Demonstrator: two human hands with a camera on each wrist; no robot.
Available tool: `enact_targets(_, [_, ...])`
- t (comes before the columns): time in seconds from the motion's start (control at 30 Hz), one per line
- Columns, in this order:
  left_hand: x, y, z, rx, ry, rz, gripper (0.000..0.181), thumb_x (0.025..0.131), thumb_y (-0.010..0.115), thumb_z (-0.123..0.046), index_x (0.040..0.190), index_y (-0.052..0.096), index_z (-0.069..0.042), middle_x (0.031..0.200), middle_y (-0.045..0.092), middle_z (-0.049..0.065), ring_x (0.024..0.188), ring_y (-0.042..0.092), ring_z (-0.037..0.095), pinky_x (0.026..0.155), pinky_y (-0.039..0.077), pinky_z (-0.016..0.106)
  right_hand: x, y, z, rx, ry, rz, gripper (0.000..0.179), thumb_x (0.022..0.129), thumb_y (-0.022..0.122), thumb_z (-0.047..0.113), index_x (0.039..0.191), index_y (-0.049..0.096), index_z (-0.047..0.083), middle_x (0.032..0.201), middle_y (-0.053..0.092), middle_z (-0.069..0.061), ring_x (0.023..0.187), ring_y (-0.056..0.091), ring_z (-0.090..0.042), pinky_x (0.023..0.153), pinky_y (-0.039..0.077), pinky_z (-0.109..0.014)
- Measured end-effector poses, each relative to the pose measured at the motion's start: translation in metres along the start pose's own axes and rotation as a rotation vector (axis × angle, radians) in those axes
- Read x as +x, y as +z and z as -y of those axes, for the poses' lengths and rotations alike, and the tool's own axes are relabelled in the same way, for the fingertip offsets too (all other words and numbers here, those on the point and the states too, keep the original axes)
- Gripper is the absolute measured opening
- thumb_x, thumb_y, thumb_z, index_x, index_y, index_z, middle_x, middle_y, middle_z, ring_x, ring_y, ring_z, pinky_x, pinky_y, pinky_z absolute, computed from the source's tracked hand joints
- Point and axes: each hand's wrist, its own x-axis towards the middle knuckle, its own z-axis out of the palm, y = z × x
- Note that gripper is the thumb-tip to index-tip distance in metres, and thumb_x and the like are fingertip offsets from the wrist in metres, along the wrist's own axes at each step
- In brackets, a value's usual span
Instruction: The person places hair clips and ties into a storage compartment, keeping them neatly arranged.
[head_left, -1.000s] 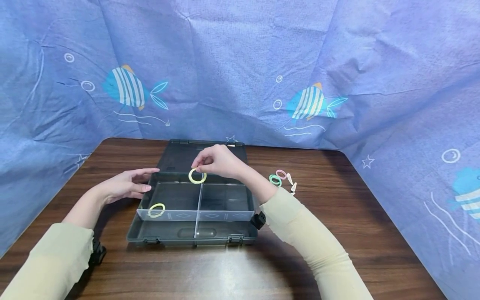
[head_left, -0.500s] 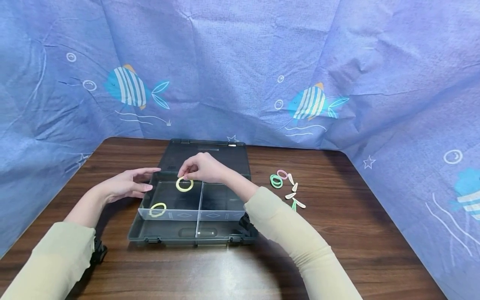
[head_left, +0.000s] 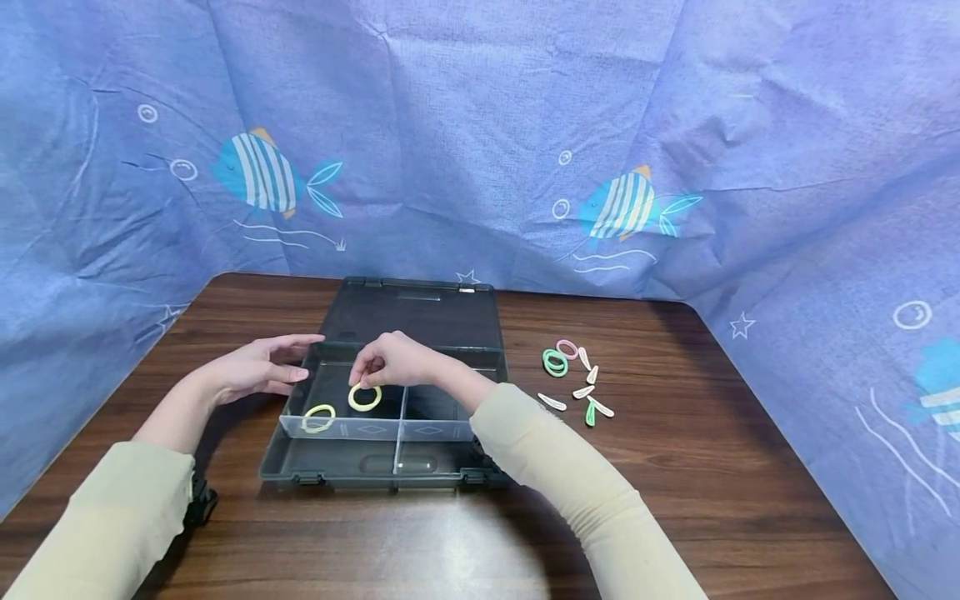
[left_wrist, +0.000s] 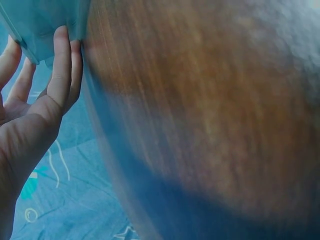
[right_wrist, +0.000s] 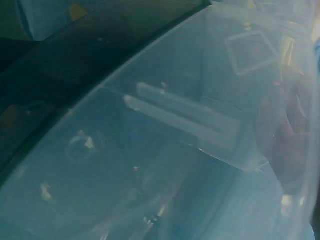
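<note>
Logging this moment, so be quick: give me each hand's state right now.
Left hand: open, touching the left side of the box.
Right hand: closed, pinching a yellow ring.

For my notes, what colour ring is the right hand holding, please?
The ring is pale yellow, clearest in the head view.

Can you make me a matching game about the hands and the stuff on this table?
Things:
1. lid
2. right hand
3. left hand
4. pink ring

Matches:
A. pinching a yellow ring
B. on the table, right of the box
C. lying open behind the box
D. at the box's left side

Pairs: 1-C, 2-A, 3-D, 4-B
</note>
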Motion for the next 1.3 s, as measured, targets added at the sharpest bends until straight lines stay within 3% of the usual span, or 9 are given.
enact_targets(0.2, [0.002,0.000,0.000,0.008,0.002,-0.003,0.071,0.093,0.059,-0.012,0.151,0.018,-0.008,0.150,0.013,0.029,0.125,0.041,0.039,0.092,0.049,0.046,0.005,0.008,-0.004,-0.023,0.001,0.012,0.008,0.087,0.068,0.014,0.094,0.073,0.014,0.083,0.069,0.009,0.073,0.059,0.002,0.069,0.047,-0.010])
enact_targets(0.47, [0.003,0.001,0.000,0.021,0.006,-0.001,0.070,0.093,0.058,-0.012,0.151,0.018,-0.008,0.149,0.013,0.029,0.129,0.035,0.045,0.093,0.049,0.046,0.013,0.017,-0.003,-0.036,-0.011,0.032,0.008,0.086,0.069,0.013,0.093,0.073,0.014,0.083,0.071,0.006,0.072,0.058,0.003,0.068,0.045,-0.009])
enact_targets(0.7, [0.005,0.002,0.001,0.015,0.015,0.008,0.071,0.094,0.058,-0.012,0.151,0.017,-0.009,0.150,0.011,0.028,0.132,0.028,0.047,0.093,0.049,0.047,0.014,0.025,0.000,-0.120,0.092,0.047,0.005,0.086,0.070,0.024,0.090,0.072,0.027,0.078,0.065,0.019,0.072,0.056,0.005,0.062,0.045,-0.017])
enact_targets(0.9, [0.004,0.001,0.002,0.011,0.017,0.014,0.071,0.094,0.058,-0.012,0.151,0.017,-0.008,0.151,0.009,0.028,0.134,0.024,0.048,0.093,0.049,0.047,0.016,0.030,0.002,-0.219,0.147,0.063,0.006,0.086,0.070,0.028,0.087,0.071,0.034,0.077,0.062,0.025,0.075,0.055,0.008,0.064,0.041,-0.023])
enact_targets(1.17, [0.001,-0.002,0.003,0.022,0.014,0.014,0.071,0.094,0.058,-0.014,0.151,0.016,-0.008,0.151,0.008,0.030,0.133,0.025,0.049,0.093,0.048,0.047,0.019,0.029,0.003,-0.212,0.104,0.095,0.009,0.087,0.068,0.027,0.092,0.071,0.033,0.084,0.066,0.025,0.077,0.054,0.008,0.064,0.041,-0.023])
enact_targets(1.3, [0.000,-0.002,0.002,0.023,0.006,0.010,0.072,0.094,0.058,-0.014,0.152,0.015,-0.008,0.151,0.008,0.030,0.133,0.026,0.049,0.094,0.048,0.047,0.018,0.025,0.002,-0.126,0.056,0.112,0.009,0.088,0.068,0.025,0.096,0.072,0.028,0.086,0.066,0.022,0.075,0.056,0.004,0.064,0.043,-0.020])
